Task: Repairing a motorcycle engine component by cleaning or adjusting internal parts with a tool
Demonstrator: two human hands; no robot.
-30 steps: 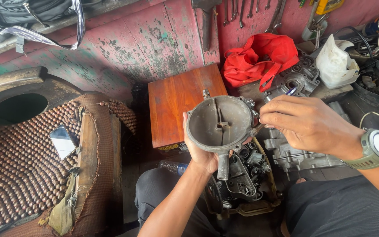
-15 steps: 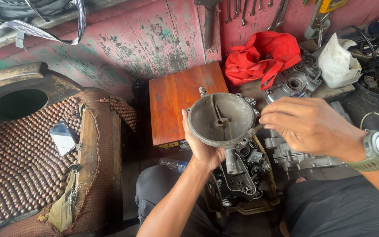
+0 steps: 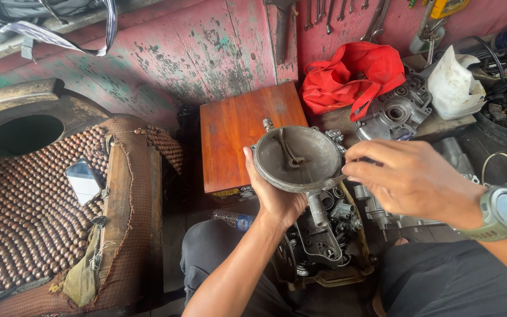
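Observation:
My left hand [image 3: 274, 196] grips from below a round grey metal engine cover [image 3: 296, 157], shaped like a shallow bowl with a short stem, and holds it up tilted toward me. My right hand [image 3: 409, 179], with a green wristwatch [image 3: 504, 212] on the wrist, has its fingers pinched at the cover's right rim, seemingly on a thin metal tool whose tip touches the rim. Beneath both hands, between my knees, sits a greasy engine block [image 3: 327, 235].
A wooden box [image 3: 239, 132] stands behind the cover. A red bag [image 3: 350, 76], an engine casing [image 3: 397, 111] and a white plastic bag [image 3: 454, 82] lie at the back right. Wrenches hang on the red wall. At left a beaded seat [image 3: 24, 217] carries a phone [image 3: 82, 181].
The cover has tilted and shifted slightly in my left hand. My right hand stays pinched at its right rim.

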